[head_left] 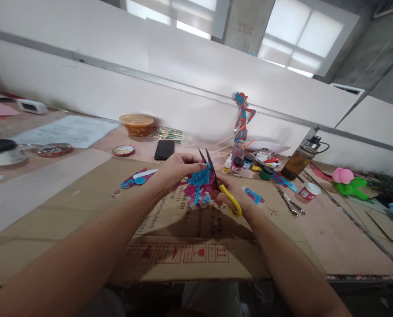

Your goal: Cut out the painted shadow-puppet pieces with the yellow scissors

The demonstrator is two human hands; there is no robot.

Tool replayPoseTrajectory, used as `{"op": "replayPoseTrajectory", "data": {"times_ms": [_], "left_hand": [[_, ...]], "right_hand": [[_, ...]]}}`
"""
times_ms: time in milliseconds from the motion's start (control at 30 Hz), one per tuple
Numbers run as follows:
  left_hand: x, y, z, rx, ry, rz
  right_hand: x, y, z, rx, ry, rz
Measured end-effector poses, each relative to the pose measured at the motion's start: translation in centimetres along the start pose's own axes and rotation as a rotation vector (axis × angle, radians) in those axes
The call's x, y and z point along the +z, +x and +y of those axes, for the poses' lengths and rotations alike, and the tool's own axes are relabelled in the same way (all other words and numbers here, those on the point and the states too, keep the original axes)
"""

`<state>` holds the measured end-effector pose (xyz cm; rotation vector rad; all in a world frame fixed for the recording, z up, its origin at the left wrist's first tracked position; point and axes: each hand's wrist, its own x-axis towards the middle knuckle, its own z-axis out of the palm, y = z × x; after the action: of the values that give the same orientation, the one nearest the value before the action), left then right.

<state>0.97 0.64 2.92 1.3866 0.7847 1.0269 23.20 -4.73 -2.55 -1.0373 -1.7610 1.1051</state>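
My left hand (185,167) pinches the upper edge of a blue and magenta painted cutout (199,178), held above the cardboard sheet (93,207). In my right hand (227,189) is a pair of scissors (231,200) with yellow handles; its dark blades point up and are spread apart beside the cutout's right edge. Whether the blades touch the cutout I cannot tell. A long painted piece (137,178) with a white strip lies left of my left wrist. Right of my right hand rests a small blue painted piece (254,196).
Along the back are a phone (164,150), a lidded tub (137,125), thin sticks (168,134) and several paint jars (237,165). A painted figure (242,116) stands by the wall. To the right are a drink bottle (302,154), a hole punch (291,202) and a white jar (310,191).
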Motion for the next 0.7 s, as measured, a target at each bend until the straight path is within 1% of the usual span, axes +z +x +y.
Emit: {"op": "replayPoseTrajectory", "data": {"times_ms": [133,200,333,433,500,600,700], "left_hand": [[0.4,-0.1,0.0,-0.017,-0.05,0.01],[0.4,-0.2,0.1,-0.022,-0.057,0.008],[0.0,-0.1,0.2,-0.013,-0.036,0.01],[-0.5,0.0,0.3,0.004,0.03,0.018],[-0.9,0.1,0.3,0.026,0.081,0.015],[-1.2,0.2,0.3,0.042,0.145,0.017],[-0.9,0.2,0.2,0.04,0.141,0.049]], "right_hand": [[0.2,-0.2,0.0,0.028,0.078,-0.007],[0.0,-0.2,0.2,0.016,0.068,-0.01],[-0.8,0.0,0.4,-0.059,-0.025,-0.013],[-1.4,0.2,0.5,-0.074,-0.102,0.005],[-1.7,0.4,0.5,-0.093,-0.181,-0.006],[-1.7,0.6,0.8,-0.148,-0.286,0.01],[-1.1,0.6,1.1,-0.156,-0.283,0.055]]}}
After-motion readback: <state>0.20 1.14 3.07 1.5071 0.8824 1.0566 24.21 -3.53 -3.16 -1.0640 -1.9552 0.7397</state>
